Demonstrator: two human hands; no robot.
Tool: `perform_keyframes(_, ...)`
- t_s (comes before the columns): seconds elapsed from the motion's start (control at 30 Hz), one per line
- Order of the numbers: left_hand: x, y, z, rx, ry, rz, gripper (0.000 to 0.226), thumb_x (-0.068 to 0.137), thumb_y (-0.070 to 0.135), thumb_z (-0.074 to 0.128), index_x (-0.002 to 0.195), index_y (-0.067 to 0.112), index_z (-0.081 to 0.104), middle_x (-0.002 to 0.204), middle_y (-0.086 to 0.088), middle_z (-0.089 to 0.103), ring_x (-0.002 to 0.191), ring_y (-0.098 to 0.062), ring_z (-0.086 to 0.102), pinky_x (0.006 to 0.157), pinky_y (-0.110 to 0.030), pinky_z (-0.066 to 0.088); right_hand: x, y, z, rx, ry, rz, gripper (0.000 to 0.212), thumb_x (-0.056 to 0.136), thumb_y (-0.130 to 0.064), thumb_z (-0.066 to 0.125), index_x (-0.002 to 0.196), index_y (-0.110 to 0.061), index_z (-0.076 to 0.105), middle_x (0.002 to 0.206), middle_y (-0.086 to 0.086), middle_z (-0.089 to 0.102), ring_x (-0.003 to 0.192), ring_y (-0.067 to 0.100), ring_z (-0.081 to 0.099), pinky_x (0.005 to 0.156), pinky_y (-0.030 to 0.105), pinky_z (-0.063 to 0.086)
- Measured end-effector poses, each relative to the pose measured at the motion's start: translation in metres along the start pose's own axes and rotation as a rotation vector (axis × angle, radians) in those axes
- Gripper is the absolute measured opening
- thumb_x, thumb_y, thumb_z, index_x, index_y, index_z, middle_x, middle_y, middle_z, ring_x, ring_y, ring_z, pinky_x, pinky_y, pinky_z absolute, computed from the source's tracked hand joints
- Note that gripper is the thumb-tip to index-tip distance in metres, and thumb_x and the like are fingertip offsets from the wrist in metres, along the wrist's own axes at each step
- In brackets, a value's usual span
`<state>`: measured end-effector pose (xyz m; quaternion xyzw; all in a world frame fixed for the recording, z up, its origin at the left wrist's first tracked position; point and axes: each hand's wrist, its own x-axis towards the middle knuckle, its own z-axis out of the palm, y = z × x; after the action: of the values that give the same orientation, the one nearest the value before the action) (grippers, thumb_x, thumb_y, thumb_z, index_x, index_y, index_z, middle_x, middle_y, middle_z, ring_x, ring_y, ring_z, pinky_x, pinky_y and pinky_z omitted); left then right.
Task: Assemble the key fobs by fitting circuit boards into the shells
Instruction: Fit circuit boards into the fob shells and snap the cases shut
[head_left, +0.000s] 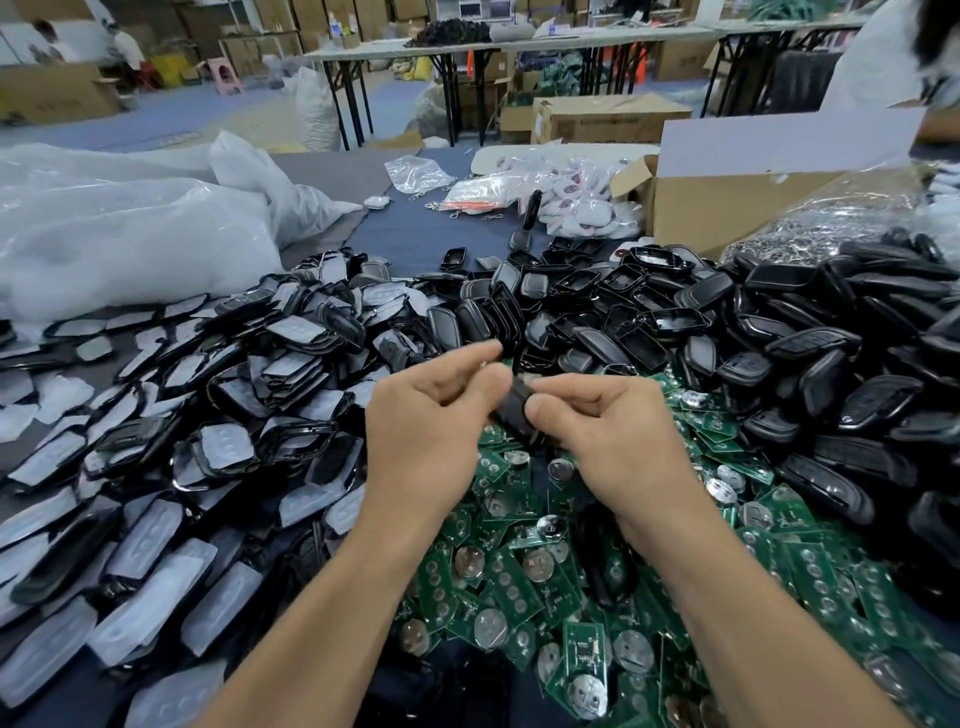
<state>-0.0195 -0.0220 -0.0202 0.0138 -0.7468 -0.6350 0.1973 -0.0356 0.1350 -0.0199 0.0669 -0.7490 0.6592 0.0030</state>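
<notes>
Above the heap of green circuit boards (514, 582), the left hand (431, 415) and right hand (608, 431) pinch one small black plastic fob shell (511, 410) between curled thumbs and forefingers. Whether a board sits inside is hidden. Best to square the board to the shell's rim, then press evenly with both thumbs.

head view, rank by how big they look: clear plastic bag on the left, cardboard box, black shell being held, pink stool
1. clear plastic bag
2. cardboard box
3. black shell
4. pink stool
The last two look close, since the shell is nearest the camera.
</notes>
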Motion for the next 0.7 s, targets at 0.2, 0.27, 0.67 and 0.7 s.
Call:
perform_keyframes(0.2, -0.004, 0.002, 0.013, -0.123, -0.004, -0.109, 0.024, 0.099, 0.044, 0.061, 0.092, 0.038, 0.083, 0.098, 0.009, 0.081, 0.098, -0.01, 0.076, 0.088, -0.034, 0.059, -0.009, -0.003, 0.018, 0.281, 0.015, 0.141, 0.011, 0.092, -0.007, 0.075, 0.092, -0.015, 0.083, 0.087, 0.011, 0.08, 0.087, 0.034, 0.076, 0.086, 0.044, 0.064)
perform_keyframes(0.27, -0.005, 0.003, 0.014, -0.18, 0.055, -0.126, 0.032, 0.098, 0.043, 0.055, 0.087, 0.032, 0.084, 0.094, 0.003, 0.082, 0.093, -0.016, 0.078, 0.083, -0.033, 0.061, -0.012, -0.005, 0.022, 0.293, -0.054, 0.151, 0.015, 0.092, -0.006, 0.075, 0.087, -0.017, 0.084, 0.083, 0.014, 0.079, 0.073, 0.028, 0.071, 0.077, 0.04, 0.064)
perform_keyframes(0.67, -0.004, 0.008, 0.008, -0.269, -0.095, -0.263, 0.053, 0.097, 0.06, 0.045, 0.095, 0.024, 0.085, 0.1, -0.007, 0.082, 0.098, -0.025, 0.078, 0.092, -0.048, 0.058, -0.014, -0.009, 0.021, 0.419, -0.081, 0.187, 0.014, 0.097, -0.002, 0.067, 0.098, -0.008, 0.079, 0.085, 0.012, 0.08, 0.07, 0.018, 0.074, 0.077, 0.039, 0.065)
perform_keyframes(0.7, -0.005, 0.009, 0.009, -0.247, -0.093, -0.246, 0.051, 0.097, 0.059, 0.047, 0.095, 0.025, 0.085, 0.098, -0.007, 0.082, 0.096, -0.024, 0.079, 0.09, -0.047, 0.059, -0.013, -0.009, 0.022, 0.433, -0.078, 0.194, 0.013, 0.097, -0.002, 0.067, 0.097, -0.008, 0.079, 0.086, 0.012, 0.08, 0.069, 0.017, 0.074, 0.076, 0.038, 0.065)
